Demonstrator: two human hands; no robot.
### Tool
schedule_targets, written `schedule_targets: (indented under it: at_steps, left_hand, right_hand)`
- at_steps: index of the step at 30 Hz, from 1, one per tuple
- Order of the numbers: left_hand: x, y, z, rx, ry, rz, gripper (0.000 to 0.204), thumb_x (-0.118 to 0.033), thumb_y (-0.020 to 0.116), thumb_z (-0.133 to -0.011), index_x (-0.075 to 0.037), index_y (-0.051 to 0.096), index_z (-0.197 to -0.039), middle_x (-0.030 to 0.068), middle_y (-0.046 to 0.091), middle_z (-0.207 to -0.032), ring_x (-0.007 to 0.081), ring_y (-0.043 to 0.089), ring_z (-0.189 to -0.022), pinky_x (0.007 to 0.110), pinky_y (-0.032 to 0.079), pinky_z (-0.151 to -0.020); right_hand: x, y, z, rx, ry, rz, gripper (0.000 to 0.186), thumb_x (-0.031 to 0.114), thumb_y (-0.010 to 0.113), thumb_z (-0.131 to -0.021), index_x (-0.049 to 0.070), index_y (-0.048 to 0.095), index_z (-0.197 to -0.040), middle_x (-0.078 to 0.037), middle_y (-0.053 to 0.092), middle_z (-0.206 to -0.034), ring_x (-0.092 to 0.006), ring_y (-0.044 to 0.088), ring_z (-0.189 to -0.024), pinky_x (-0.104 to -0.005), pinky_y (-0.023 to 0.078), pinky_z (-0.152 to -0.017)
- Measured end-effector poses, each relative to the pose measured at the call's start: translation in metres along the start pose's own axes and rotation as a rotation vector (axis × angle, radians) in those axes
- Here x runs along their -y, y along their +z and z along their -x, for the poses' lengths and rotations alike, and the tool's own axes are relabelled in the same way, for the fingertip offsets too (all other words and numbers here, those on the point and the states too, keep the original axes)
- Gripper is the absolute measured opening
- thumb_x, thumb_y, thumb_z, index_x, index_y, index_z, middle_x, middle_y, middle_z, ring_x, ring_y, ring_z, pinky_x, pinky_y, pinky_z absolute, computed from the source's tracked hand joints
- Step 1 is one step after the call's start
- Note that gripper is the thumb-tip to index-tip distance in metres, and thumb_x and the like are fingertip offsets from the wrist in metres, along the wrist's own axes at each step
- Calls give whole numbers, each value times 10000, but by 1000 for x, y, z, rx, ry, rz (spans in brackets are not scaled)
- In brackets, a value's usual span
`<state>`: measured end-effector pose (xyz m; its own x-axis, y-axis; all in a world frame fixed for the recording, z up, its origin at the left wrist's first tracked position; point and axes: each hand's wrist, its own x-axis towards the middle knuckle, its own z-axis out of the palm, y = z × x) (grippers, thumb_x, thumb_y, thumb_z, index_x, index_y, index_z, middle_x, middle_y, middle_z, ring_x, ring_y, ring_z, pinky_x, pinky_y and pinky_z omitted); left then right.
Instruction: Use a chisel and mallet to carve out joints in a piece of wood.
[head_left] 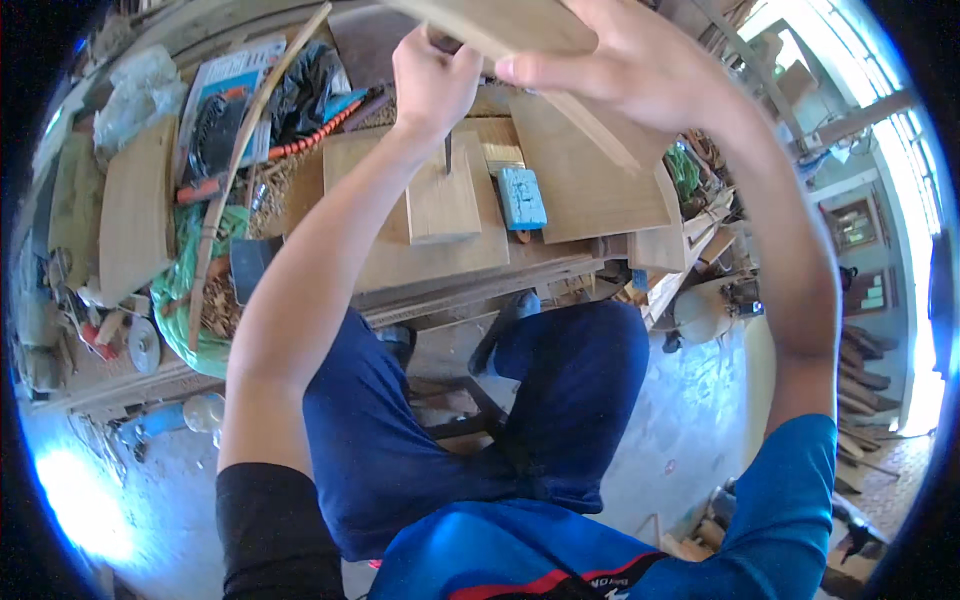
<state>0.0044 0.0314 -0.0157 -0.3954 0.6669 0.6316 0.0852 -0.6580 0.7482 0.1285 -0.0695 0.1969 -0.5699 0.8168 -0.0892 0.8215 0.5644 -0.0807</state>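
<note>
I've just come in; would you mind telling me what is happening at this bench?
A person is handling a wooden board above the workbench. The right hand grips it, while the left hand is curled closed near its edge; whatever that hand may grip is unclear. Below, a wooden block lies on a flat board, with a light-blue block to its right.
</note>
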Motion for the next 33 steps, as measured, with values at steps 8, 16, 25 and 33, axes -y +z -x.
schedule_targets:
  at_steps: [8,16,25,33]
  left_hand:
    - [-25,-4,-27,-137,-326,338,192,-92,690,-888,-77,563,-746,-11,495,-581,86,436,-434,259,289,-394]
    - [-29,-6,-34,-111,-308,305,244,-68,636,-886,-51,464,-713,-6,377,-544,91,348,-407,269,225,-397]
    - [-71,-18,-8,-50,-321,244,399,-155,612,-945,-128,384,-619,-30,313,-554,83,283,-411,266,227,-413]
    - [-69,-51,0,-182,-519,302,275,-178,645,-958,-103,444,-786,-30,331,-655,92,309,-543,255,297,-512]
  right_hand:
    - [-137,161,2,-593,106,-1522,415,525,619,-918,125,521,-967,1,507,-704,-128,539,-502,-287,466,-397]
    - [-158,224,-4,-488,429,-1104,772,674,658,-811,-37,698,-1108,-150,734,-908,-243,711,-838,-370,536,-790]
    - [-172,241,-7,-416,333,-851,781,655,706,-790,-41,673,-1142,-174,723,-982,-240,706,-921,-347,529,-840]
    - [-175,249,-9,-394,325,-816,826,655,728,-763,-90,662,-1113,-274,709,-1054,-384,692,-1036,-427,524,-915]
